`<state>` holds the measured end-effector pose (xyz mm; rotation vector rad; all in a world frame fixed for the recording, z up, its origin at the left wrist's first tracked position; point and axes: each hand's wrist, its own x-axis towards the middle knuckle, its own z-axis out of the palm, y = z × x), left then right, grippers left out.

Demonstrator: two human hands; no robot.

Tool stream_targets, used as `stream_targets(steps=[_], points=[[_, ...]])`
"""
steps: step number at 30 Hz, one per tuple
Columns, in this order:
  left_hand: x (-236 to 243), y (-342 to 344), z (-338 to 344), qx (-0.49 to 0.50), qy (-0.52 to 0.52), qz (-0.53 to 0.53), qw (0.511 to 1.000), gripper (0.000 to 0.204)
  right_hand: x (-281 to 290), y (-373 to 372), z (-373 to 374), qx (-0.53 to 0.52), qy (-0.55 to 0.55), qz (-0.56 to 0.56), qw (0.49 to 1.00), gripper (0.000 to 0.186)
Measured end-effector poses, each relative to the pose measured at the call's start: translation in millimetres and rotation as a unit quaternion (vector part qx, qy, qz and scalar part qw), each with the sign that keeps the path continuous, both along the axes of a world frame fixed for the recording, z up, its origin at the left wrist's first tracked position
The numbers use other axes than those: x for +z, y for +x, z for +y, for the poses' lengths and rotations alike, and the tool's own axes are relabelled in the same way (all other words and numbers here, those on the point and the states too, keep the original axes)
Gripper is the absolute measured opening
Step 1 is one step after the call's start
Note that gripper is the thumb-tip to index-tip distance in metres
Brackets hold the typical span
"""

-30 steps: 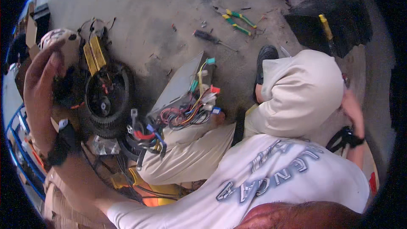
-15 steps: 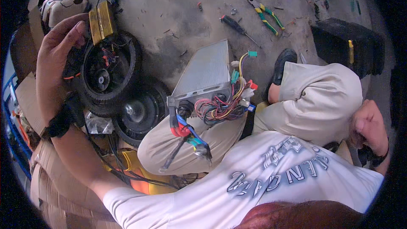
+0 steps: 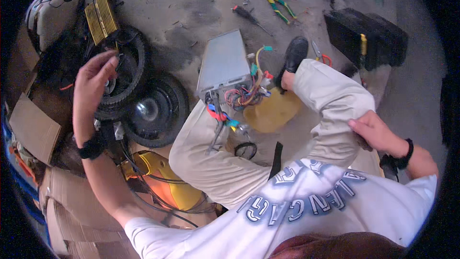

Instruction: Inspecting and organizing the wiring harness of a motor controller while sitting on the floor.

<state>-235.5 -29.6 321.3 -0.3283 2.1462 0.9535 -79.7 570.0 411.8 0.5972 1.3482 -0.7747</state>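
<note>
My left hand [image 3: 96,79] hovers over the rim of the upper black wheel [image 3: 140,67], its thumb and forefinger apart and nothing visible between them. Just beyond the fingertips, a ribbed gold metal box [image 3: 100,19] with thin leads leans on that wheel. My right hand [image 3: 376,132] lies against my right knee, thumb stretched over the trouser cloth; its other fingers are mostly hidden. In front of me, by my left shin, rests a finned silver controller box [image 3: 223,60]. Its bundle of coloured wires and plugs [image 3: 239,97] spills over the near end.
A second black wheel [image 3: 148,108] lies nearer me. Pliers [image 3: 277,5], a screwdriver [image 3: 247,17] and red-handled scissors [image 3: 321,56] are on the floor. A black case [image 3: 364,38] stands at right, a white helmet [image 3: 52,17] far left. Cardboard [image 3: 72,196] and a yellow-orange part [image 3: 165,182] lie near my left arm.
My left hand has drawn back from the gold box toward me, over the wheel. My right hand has come onto the knee. The whole view has shifted, and my knees stand differently.
</note>
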Motion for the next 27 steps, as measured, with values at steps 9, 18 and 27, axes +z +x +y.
stream_targets(steps=[9,18,27], points=[[65.6,84.6,8.8,0.122,0.012,-0.066,0.99,0.038,23.2,59.2,-8.6,-0.053,-0.008,-0.05,0.997,0.069],[161.4,154.2,59.7,-0.041,-0.05,-0.097,0.993,0.032,82.4,77.8,-18.9,-0.361,0.135,-0.007,0.923,0.051],[258.9,201.3,113.1,0.012,-0.048,-0.151,0.987,0.036,430.8,-64.3,45.7,-0.02,-0.008,0.731,0.682,0.031]])
